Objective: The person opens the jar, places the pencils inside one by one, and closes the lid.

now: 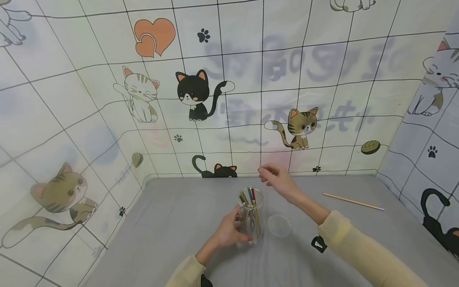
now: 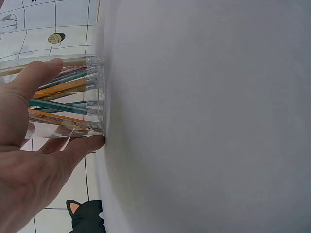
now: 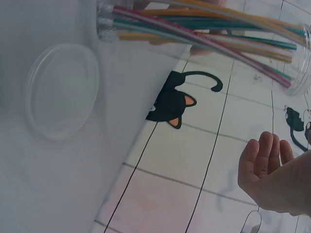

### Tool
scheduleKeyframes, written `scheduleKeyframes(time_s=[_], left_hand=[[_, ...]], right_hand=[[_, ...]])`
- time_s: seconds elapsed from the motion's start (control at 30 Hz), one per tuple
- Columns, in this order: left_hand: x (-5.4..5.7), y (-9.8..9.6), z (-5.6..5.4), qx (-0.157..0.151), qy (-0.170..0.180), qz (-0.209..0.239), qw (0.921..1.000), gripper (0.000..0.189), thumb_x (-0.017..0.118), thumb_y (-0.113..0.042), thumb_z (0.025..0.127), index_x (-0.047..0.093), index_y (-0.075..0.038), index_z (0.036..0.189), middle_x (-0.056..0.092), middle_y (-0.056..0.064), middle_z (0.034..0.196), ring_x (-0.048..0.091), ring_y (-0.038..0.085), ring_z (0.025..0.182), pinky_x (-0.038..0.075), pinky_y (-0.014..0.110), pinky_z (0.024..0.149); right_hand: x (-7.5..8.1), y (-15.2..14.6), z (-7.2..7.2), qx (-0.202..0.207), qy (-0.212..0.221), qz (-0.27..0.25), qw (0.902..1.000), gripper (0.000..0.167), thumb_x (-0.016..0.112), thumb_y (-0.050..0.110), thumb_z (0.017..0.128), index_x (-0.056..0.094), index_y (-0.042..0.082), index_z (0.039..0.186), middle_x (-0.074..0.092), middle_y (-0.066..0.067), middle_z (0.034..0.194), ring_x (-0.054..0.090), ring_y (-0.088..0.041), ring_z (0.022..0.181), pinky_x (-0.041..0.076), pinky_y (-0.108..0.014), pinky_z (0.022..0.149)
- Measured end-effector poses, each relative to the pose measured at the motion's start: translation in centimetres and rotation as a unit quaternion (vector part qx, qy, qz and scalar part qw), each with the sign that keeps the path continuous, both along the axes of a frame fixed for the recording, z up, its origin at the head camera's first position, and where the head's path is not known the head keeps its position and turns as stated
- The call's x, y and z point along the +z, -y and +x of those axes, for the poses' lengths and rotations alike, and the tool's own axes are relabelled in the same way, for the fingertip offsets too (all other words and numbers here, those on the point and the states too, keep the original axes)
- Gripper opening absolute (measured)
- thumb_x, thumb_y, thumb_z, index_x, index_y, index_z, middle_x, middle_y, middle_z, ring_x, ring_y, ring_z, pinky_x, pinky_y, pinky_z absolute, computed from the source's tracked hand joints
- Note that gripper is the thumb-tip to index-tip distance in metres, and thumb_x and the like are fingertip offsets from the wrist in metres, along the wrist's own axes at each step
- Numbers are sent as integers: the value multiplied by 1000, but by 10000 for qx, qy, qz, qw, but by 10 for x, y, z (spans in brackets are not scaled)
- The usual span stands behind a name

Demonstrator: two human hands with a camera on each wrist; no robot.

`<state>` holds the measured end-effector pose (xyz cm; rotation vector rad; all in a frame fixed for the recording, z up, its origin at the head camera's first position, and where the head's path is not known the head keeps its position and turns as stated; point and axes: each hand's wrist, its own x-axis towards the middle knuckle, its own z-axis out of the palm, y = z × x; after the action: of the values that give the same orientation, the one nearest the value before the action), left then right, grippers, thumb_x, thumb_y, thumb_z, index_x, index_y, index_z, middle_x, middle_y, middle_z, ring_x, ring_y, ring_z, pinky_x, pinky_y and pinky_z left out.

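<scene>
A clear jar (image 1: 261, 219) holding several pencils (image 2: 63, 105) in orange, teal and red stands upright on the grey table. My left hand (image 1: 227, 230) grips its lower left side, thumb and fingers curved around the wall near the base. To the jar's upper right, my right hand (image 1: 281, 182) hovers with nothing in it. Its fingers (image 3: 265, 153) hang loosely bent in the right wrist view, apart from the jar. A round translucent lid (image 1: 279, 226) lies flat just right of the jar.
A single yellowish pencil (image 1: 353, 201) lies on the grey tabletop (image 1: 172, 223) at the right. Behind and at both sides rises a white cloth wall (image 1: 244, 75) with a grid and cartoon cats. A black strap (image 1: 318, 244) shows by my right sleeve.
</scene>
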<state>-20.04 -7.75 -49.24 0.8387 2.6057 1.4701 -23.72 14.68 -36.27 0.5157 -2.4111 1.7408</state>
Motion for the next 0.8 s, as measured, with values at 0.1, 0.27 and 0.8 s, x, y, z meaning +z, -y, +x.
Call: scheduleKeyframes(time_s=[0.1, 0.27, 0.8], left_hand=[[1, -1, 1, 6, -7, 2, 10000, 98, 93, -7, 67, 38, -21, 147, 59, 11, 121, 58, 37, 116, 56, 32, 83], [2, -2, 2, 24, 39, -19, 10000, 98, 92, -6, 67, 38, -19, 148, 59, 14, 124, 58, 37, 116, 56, 31, 84], [2, -1, 2, 18, 70, 40, 10000, 98, 92, -4, 66, 39, -19, 147, 60, 14, 122, 59, 38, 115, 56, 30, 83]], right_hand=[[-1, -12, 0, -171, -10, 18, 9999, 29, 58, 19, 102, 64, -6, 117, 67, -13, 96, 65, -30, 90, 57, -43, 79], [-4, -35, 1, -410, 3, 29, 9992, 30, 58, 16, 101, 63, -7, 119, 67, -18, 100, 64, -29, 91, 58, -38, 77], [-18, -98, 1, -1229, 132, 652, 9902, 33, 56, 17, 102, 60, -6, 125, 64, -23, 110, 63, -26, 92, 58, -32, 74]])
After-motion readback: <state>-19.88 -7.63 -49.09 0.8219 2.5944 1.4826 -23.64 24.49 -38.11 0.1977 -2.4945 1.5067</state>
